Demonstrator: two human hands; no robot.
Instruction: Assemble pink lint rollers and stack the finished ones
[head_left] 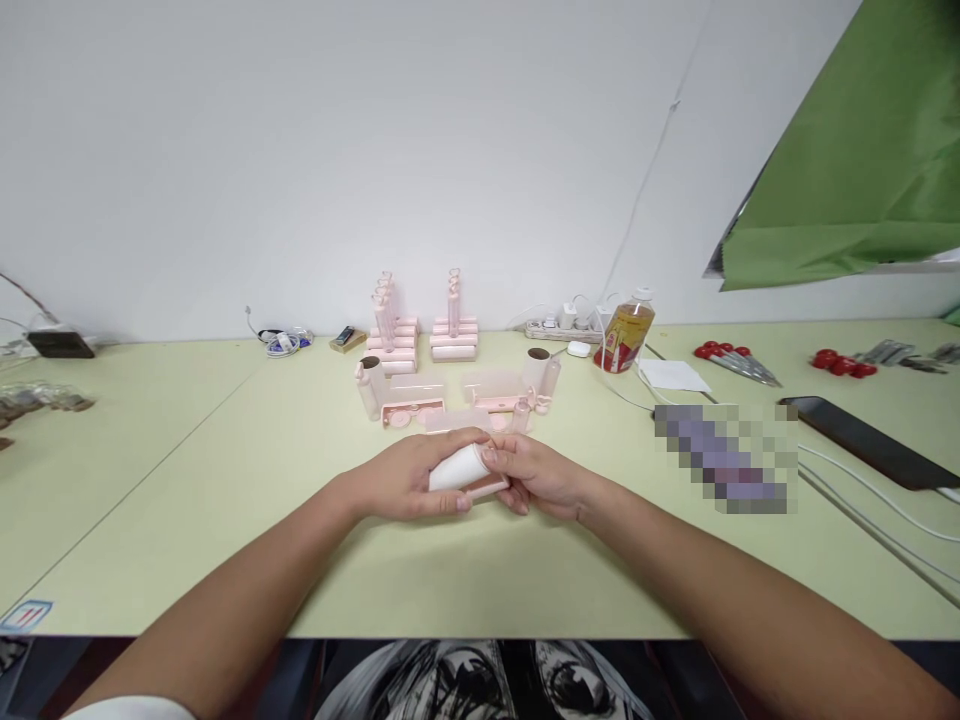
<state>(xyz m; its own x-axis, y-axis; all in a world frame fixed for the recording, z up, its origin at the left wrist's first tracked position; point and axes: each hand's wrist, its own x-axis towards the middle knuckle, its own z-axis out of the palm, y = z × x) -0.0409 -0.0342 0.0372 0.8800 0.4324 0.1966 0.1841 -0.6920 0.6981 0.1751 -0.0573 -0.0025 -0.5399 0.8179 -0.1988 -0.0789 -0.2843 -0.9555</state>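
Between my hands, near the table's middle, is a white roll [459, 468] with the edge of a pink case [489, 487] just under it. My left hand [409, 474] wraps the roll from the left, thumb along the front. The fingers of my right hand [538, 468] close on the right end of the roll and case. How far the roll sits inside the case is hidden by my fingers. Just beyond lie open pink cases [412, 412] with translucent lids, and two paper rolls with brown cores, a left roll [373, 375] and a right roll [535, 369], standing upright.
Pink rollers are stacked in a left pile [394, 345] and a right pile [454, 340] by the wall. To the right are a drink bottle [624, 335], a power strip [562, 332], red-ended tools [739, 362], a black phone [870, 440] and loose white cables.
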